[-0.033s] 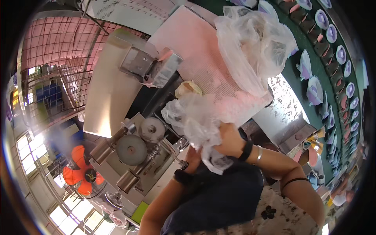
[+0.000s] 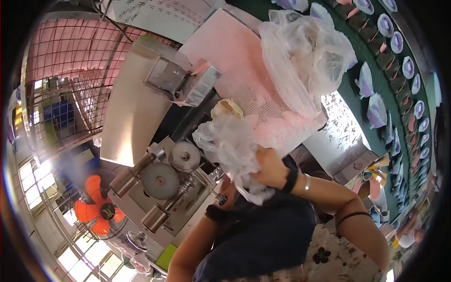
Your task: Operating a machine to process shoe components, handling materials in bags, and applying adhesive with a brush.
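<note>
A crumpled clear plastic bag (image 2: 230, 145) is bunched up in front of me, beside the machine. My right hand (image 2: 271, 169) is closed on its right side, fingers curled into the film. Low on the bag's left sits my left hand (image 2: 228, 191), close to the machine's small metal fittings; bag and machine hide its fingers. A loose tail of the bag (image 2: 258, 192) hangs down over the dark blue apron (image 2: 263, 230). Just beyond the bag lies a small yellowish cup-shaped piece (image 2: 227, 108).
The machine (image 2: 160, 181) with round discs stands at left. A pink-dusted board (image 2: 244, 70) bears a larger plastic bag (image 2: 307, 61). A green conveyor (image 2: 350, 89) at right carries rows of purple-and-white shoe parts. An orange-bladed fan (image 2: 98, 207) and a wire mesh guard (image 2: 70, 61) stand at left.
My right hand has shifted slightly left with the bag. The bag's loose tail has lifted a little and swung right.
</note>
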The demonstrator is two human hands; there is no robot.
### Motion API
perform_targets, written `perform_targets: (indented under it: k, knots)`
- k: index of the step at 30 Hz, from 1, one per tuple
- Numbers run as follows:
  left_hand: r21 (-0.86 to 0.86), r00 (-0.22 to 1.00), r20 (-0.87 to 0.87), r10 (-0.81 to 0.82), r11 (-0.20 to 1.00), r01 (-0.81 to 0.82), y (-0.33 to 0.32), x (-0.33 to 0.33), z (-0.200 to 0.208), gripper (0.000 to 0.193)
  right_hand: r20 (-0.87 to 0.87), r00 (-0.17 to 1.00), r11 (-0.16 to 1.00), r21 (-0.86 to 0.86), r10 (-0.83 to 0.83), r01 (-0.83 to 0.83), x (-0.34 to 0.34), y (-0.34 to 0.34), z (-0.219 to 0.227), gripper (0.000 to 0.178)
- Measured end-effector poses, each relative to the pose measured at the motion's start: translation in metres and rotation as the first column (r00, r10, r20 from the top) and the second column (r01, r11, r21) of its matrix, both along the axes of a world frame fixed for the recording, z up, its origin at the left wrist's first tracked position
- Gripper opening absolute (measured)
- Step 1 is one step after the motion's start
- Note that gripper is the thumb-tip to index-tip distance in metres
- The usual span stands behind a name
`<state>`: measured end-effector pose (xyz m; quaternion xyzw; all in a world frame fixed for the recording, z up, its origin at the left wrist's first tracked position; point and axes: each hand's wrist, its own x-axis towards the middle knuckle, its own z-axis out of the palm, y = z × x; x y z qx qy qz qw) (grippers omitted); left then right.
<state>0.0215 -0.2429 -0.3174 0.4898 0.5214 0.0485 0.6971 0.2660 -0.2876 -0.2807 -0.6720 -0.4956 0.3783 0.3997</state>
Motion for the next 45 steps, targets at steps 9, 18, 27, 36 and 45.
perform_targets:
  k: [9,18,27,36,45]
  knots:
    - [-0.458,0.996,0.047,0.073,0.888,-0.043,0.022,-0.059,0.023,0.055,0.296,0.927,0.962,-0.209,0.232,-0.174,-0.089,0.134,-0.064,0.025]
    - [-0.168,0.992,0.115,-0.057,0.983,0.076,0.018,-0.176,0.006,0.051,0.102,0.993,0.996,-0.063,-0.058,0.065,-0.111,0.25,-0.198,0.018]
    - [-0.21,0.922,0.317,-0.222,0.932,0.297,0.116,-0.112,-0.092,0.048,0.332,0.942,0.986,0.135,0.045,-0.095,0.001,0.213,-0.174,0.021]
    - [-0.12,0.86,0.381,-0.338,0.905,0.409,0.148,-0.023,-0.089,0.045,0.422,0.869,0.905,0.21,0.257,-0.369,0.018,0.033,-0.206,0.025]
    - [-0.218,0.825,0.294,-0.482,0.807,0.549,0.078,0.018,-0.053,0.043,0.312,0.848,0.824,0.252,0.428,-0.508,-0.103,-0.028,-0.357,0.029]
